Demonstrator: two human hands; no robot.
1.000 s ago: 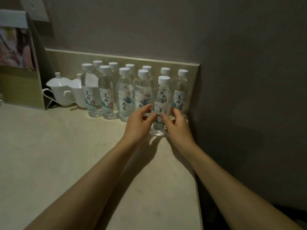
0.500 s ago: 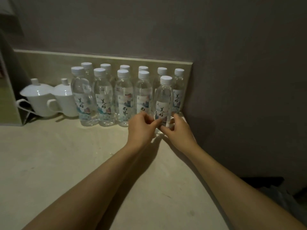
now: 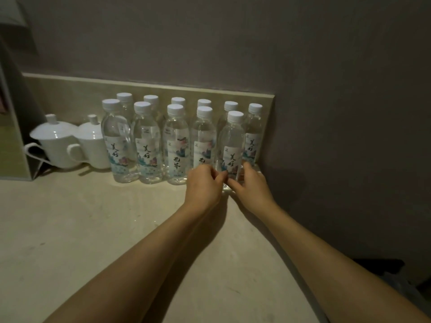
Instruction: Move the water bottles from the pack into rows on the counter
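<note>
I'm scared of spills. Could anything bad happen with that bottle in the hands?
Maybe. Both hands, left hand and right hand, hold the front bottle low down, so it might tip. It stands close to the other bottles, so a nudge could knock them over.

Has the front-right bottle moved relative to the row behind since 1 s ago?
Yes. The front-right bottle went back toward the backsplash, closing up on the front row; both hands hold its base.
</note>
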